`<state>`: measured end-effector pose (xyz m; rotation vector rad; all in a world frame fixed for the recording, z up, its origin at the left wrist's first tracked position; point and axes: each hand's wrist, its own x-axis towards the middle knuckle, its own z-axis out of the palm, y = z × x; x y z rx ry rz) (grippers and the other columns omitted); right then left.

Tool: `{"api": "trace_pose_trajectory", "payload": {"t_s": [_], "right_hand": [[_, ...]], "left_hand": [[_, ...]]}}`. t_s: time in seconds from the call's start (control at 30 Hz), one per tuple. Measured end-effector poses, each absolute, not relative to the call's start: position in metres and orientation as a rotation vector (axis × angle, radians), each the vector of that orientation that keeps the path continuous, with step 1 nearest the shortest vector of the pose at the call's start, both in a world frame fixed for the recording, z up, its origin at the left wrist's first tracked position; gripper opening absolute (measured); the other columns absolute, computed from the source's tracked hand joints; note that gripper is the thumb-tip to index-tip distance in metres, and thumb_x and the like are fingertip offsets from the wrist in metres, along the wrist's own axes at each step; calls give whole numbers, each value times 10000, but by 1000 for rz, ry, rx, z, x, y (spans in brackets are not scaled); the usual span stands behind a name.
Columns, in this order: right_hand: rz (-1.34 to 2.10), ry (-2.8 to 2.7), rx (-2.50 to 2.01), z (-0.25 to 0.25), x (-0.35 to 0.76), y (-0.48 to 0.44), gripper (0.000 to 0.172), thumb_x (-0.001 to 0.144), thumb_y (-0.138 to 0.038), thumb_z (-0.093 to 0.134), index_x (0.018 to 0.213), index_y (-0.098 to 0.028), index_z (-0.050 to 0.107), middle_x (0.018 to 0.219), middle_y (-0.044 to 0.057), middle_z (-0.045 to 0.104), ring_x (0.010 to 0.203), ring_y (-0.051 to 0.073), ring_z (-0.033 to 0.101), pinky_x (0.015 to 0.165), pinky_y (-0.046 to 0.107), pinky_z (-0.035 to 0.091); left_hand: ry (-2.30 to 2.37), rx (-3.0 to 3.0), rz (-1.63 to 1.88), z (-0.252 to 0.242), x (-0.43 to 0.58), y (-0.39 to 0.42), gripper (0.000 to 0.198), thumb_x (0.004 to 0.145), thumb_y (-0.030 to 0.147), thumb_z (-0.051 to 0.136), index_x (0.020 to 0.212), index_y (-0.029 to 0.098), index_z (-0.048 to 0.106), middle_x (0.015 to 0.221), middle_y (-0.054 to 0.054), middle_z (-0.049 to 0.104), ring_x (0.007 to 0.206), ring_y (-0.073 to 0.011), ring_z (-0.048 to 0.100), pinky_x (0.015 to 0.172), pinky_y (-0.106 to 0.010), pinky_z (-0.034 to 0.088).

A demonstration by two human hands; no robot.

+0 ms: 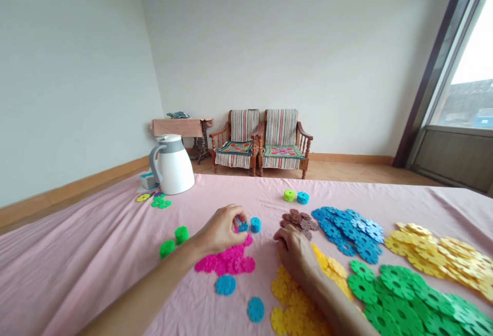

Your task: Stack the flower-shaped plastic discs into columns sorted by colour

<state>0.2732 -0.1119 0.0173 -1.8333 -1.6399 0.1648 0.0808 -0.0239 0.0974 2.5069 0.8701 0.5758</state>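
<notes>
My left hand (221, 228) pinches a small blue notched disc (242, 227) above the far edge of the pink disc pile (231, 260). Just right of it stands a short blue stack (255, 224). Fingers curled, my right hand (295, 248) is over the yellow-orange pile (295, 300), with its fingertips beside the brown discs (298, 221); what it holds, if anything, is hidden. Two flat blue discs, one nearer the pink pile (225, 285) and one lower (256, 309), lie on the cloth. Two green stacks (181, 235) stand left of the pink pile.
Blue (350, 230), green (408, 295) and pale yellow (442, 256) piles spread rightward on the pink cloth (115, 243). Farther back stand a lime stack (289, 195) and a blue stack (303, 198). A white jug (175, 166) is at the back left, near loose discs (160, 201).
</notes>
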Motion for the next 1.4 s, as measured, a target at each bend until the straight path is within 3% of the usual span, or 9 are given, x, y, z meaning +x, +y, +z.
{"api": "trace_pose_trajectory", "payload": {"t_s": [0.33,1.2,1.4], "right_hand": [[185,-1639,-1847,23,272,-114,253,731,-54,429,772,-182,643,836,55,618,833,152,575,710,222,365],[184,-1626,-1863,27,269,-116,227,751,-72,433,744,-175,635,835,57,615,798,145,573,674,221,350],[185,-1623,-1864,29,268,-117,222,747,-65,434,740,-174,628,834,54,611,796,141,567,675,222,346]], "left_hand": [[863,2671,545,76,128,14,236,661,175,615,874,174,717,854,-21,693,787,-175,604,732,-235,447],[950,2771,398,65,125,15,368,640,206,708,1004,197,653,919,-43,697,832,-211,634,715,-245,451],[928,2855,332,66,130,9,238,679,261,738,894,199,659,922,-68,690,907,-242,626,782,-272,434]]}}
